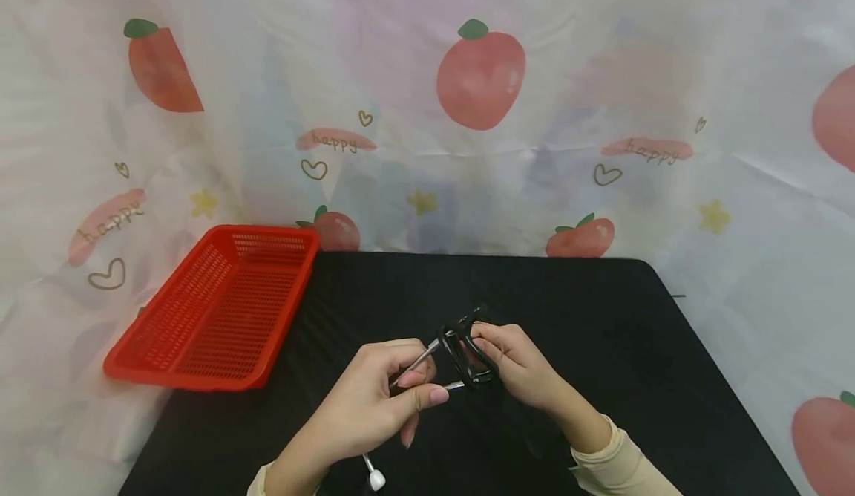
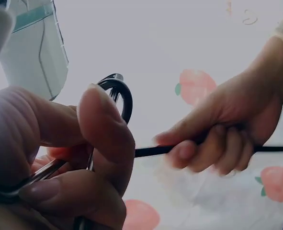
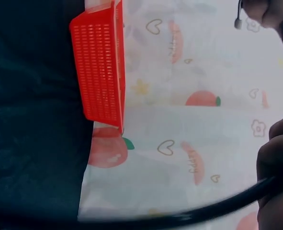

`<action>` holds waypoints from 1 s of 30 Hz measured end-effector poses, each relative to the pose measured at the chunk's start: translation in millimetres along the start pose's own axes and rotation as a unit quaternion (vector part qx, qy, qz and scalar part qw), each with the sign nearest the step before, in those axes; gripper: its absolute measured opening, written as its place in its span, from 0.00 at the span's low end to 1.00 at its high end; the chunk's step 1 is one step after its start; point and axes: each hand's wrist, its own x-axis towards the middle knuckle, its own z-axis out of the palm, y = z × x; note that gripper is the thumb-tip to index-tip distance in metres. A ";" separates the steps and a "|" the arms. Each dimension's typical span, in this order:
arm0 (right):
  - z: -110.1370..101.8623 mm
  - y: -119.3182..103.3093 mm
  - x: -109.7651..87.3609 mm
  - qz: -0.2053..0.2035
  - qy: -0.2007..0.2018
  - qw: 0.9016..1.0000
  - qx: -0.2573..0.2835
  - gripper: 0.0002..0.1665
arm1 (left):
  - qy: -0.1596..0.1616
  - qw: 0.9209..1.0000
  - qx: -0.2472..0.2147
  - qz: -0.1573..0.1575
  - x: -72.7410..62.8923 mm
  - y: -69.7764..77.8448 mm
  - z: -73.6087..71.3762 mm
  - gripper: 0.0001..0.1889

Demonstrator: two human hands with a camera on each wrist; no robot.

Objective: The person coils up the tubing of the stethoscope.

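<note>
One stethoscope [image 1: 482, 357] of silver metal and looped black tubing is held over the black table [image 1: 568, 303]; I see the left hand [image 1: 377, 399] gripping metal, the right hand [image 1: 517, 362] curled round tubing, and a red plastic mesh basket [image 1: 220, 325] off left.

Head: I look forward and down across the table [image 1: 594, 318] | left wrist: close at my left hand [image 1: 374, 399], facing my right hand [image 2: 225, 117] | right wrist: turned sideways, facing the far-left basket [image 3: 97, 67], which head shares
</note>
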 end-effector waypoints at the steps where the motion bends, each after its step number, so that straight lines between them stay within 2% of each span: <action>1: 1.3 -1.3 -1.7 0.006 0.002 1.000 -0.003 0.15 | 0.005 1.000 0.006 -0.001 -0.3 -0.9 -0.9 0.22; 4: 3.8 -3.7 -7.9 0.016 0.007 1.000 -0.006 0.16 | 0.018 1.000 0.014 -0.007 -1.7 -5.1 -3.2 0.22; 8: 5.8 -6.1 -16.4 0.036 0.010 0.999 -0.030 0.18 | 0.059 0.998 0.021 -0.013 -2.6 -13.1 -7.6 0.23; 14: 7.5 -9.3 -28.5 0.064 0.007 0.991 -0.116 0.19 | 0.118 0.992 0.019 -0.029 0.4 -25.4 -16.9 0.25; 17: 5.2 -12.0 -32.8 0.061 0.013 0.984 -0.165 0.17 | 0.146 0.988 0.015 -0.043 1.7 -30.5 -22.9 0.25; 20: 0.6 -16.5 -36.9 0.043 0.017 0.978 -0.202 0.15 | 0.159 0.985 0.022 -0.061 4.0 -35.0 -28.1 0.24; 23: -4.7 -21.3 -41.8 0.029 0.014 0.972 -0.233 0.14 | 0.194 0.978 0.034 -0.065 7.1 -39.5 -33.0 0.23; 27: -12.9 -29.6 -52.6 0.015 0.015 0.964 -0.265 0.14 | 0.264 0.961 0.044 -0.062 7.6 -47.0 -44.6 0.21; 30: -21.7 -39.6 -58.4 -0.011 0.018 0.960 -0.280 0.12 | 0.275 0.958 0.051 -0.069 7.9 -53.5 -50.8 0.21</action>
